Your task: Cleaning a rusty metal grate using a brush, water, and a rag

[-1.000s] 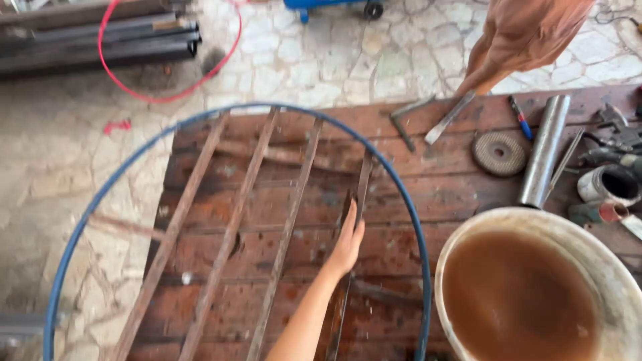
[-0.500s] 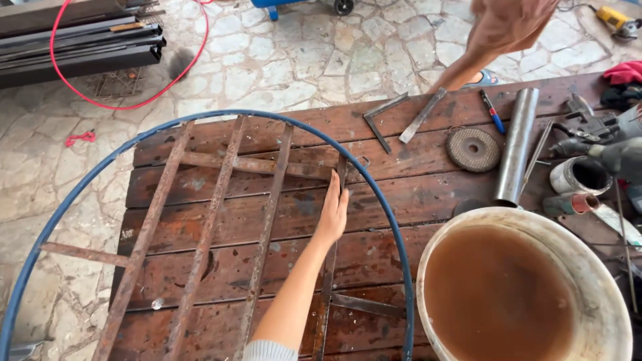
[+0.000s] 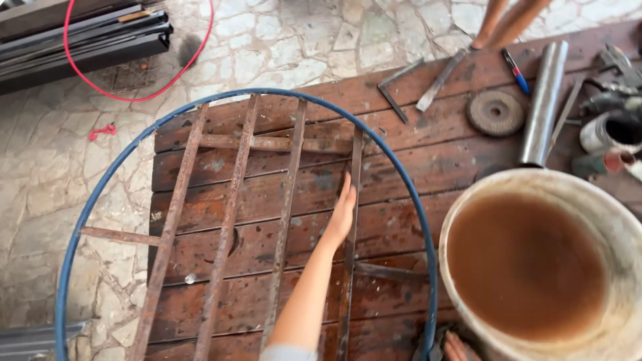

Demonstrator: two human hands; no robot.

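My left hand [image 3: 341, 215] lies flat, fingers together and holding nothing, on the rusty wooden table [image 3: 428, 220]. It rests against a rusty flat bar [image 3: 352, 200], the rightmost of several parallel bars [image 3: 231, 214] of a metal grid. A blue metal hoop [image 3: 413, 200] rings the grid and overhangs the table's left edge. My right hand is out of view.
A large white bucket of brown water [image 3: 535, 267] stands at the right. Behind it lie a steel pipe [image 3: 543, 107], a grinding disc [image 3: 496, 112], a blue pen [image 3: 515, 70] and small angle pieces [image 3: 394, 93]. Another person's forearm [image 3: 498, 20] reaches the far edge. Steel profiles [image 3: 80, 40] and a red cable [image 3: 134, 97] lie on the stone floor.
My left hand has slid a little farther along the rightmost bar. The view has shifted, and the other person's arm has drawn back toward the top edge.
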